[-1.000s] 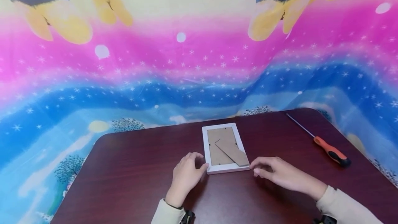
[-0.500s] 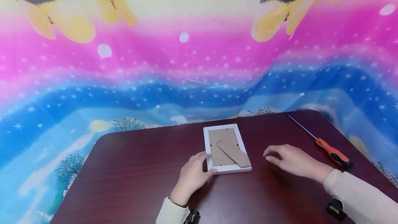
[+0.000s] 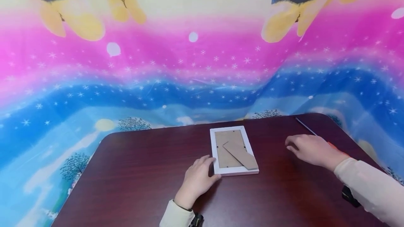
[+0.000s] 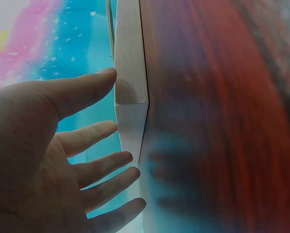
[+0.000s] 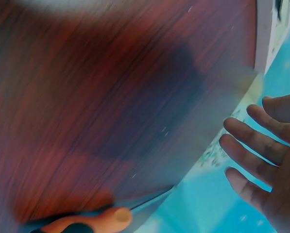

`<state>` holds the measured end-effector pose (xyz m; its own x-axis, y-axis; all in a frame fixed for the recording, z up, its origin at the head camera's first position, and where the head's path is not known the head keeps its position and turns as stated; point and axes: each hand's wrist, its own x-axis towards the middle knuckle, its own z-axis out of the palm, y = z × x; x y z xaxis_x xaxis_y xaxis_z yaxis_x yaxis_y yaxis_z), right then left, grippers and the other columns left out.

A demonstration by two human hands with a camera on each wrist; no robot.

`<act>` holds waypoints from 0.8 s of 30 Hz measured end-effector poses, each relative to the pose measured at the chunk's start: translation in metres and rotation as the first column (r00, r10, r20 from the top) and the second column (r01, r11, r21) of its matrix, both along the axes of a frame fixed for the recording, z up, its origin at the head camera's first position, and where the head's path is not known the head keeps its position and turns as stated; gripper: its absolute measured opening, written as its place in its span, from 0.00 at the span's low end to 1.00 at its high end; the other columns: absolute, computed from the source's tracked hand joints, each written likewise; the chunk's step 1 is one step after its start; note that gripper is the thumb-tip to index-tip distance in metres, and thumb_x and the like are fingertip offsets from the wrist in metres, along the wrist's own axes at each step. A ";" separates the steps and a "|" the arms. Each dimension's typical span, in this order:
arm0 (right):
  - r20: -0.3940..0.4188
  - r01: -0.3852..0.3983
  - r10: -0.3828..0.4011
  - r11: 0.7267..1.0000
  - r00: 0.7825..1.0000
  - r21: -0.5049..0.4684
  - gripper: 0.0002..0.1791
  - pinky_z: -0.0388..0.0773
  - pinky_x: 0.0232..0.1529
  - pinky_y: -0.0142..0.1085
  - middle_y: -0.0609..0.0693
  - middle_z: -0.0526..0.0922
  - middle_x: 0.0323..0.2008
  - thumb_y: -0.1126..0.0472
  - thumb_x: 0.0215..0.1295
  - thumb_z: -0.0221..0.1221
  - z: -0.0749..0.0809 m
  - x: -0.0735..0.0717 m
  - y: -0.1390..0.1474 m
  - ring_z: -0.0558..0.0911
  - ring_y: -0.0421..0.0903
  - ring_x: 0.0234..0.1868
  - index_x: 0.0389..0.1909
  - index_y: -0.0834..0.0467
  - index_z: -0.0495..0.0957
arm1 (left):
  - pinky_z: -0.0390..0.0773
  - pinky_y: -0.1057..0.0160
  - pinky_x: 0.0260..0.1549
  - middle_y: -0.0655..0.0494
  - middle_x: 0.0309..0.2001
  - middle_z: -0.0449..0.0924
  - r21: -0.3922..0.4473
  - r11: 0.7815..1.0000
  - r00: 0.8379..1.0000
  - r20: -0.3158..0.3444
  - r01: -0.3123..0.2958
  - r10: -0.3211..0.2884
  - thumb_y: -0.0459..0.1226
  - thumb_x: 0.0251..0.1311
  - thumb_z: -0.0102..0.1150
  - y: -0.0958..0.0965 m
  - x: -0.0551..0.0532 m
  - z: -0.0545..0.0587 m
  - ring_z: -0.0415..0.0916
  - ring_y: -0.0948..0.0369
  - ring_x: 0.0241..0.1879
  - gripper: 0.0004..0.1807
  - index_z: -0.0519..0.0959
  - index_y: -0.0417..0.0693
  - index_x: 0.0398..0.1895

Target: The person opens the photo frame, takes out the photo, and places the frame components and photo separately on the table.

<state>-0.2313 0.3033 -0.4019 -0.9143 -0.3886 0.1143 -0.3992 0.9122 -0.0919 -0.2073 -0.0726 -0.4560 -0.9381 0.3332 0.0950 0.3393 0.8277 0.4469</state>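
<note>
A white picture frame [image 3: 236, 172] lies face down on the table, its brown backing board [image 3: 225, 157] and folded stand [image 3: 244, 157] facing up. My left hand [image 3: 196, 179] is at its near left corner, thumb and fingertips right at the edge; in the left wrist view the fingers [image 4: 110, 187] are spread and relaxed beside the white side. My right hand [image 3: 314, 150] hovers over the right part of the table, holding nothing, its fingers [image 5: 256, 141] loosely extended. Beyond and under it lies a screwdriver [image 5: 101, 221] with an orange and black handle, partly hidden by that hand in the head view.
The dark red wooden table [image 3: 142, 171] has rounded far corners. Close behind it hangs a printed cloth [image 3: 202, 62] in pink and blue, which also runs along both sides.
My right hand has left the frame's near right corner and moved right and away toward the screwdriver, now covering part of its handle. My left hand stays at the frame's left corner.
</note>
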 end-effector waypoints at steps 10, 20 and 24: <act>0.005 0.073 -0.073 0.997 0.997 0.013 0.06 0.80 0.38 0.54 0.46 0.84 0.35 0.61 0.64 0.64 -0.002 -0.002 0.043 0.83 0.48 0.35 0.41 0.57 0.83 | 0.73 0.43 0.55 0.50 0.66 0.72 -0.029 1.000 1.000 -0.023 0.012 -0.013 0.49 0.59 0.68 0.000 0.000 0.001 0.70 0.49 0.63 0.30 0.77 0.47 0.63; -0.037 0.110 -0.108 0.993 0.993 0.042 0.06 0.78 0.36 0.54 0.50 0.81 0.36 0.63 0.63 0.63 -0.009 -0.010 0.086 0.82 0.53 0.36 0.40 0.60 0.82 | 0.72 0.43 0.56 0.55 0.72 0.65 -0.108 0.992 0.996 -0.049 0.062 -0.068 0.47 0.63 0.65 0.000 0.004 0.000 0.66 0.51 0.67 0.30 0.74 0.48 0.66; -0.042 0.133 -0.131 0.990 0.991 0.052 0.08 0.78 0.36 0.54 0.51 0.81 0.37 0.64 0.63 0.62 -0.011 -0.014 0.097 0.82 0.54 0.38 0.42 0.61 0.83 | 0.71 0.44 0.58 0.54 0.72 0.65 -0.110 0.991 0.996 -0.038 0.072 -0.077 0.47 0.65 0.63 -0.002 0.005 0.002 0.66 0.52 0.67 0.29 0.74 0.48 0.67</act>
<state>-0.2455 0.3999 -0.4125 -0.9533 -0.2715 0.1320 -0.2773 0.9604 -0.0275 -0.2026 -0.0744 -0.4538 -0.9062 0.4124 0.0934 0.4184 0.8424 0.3395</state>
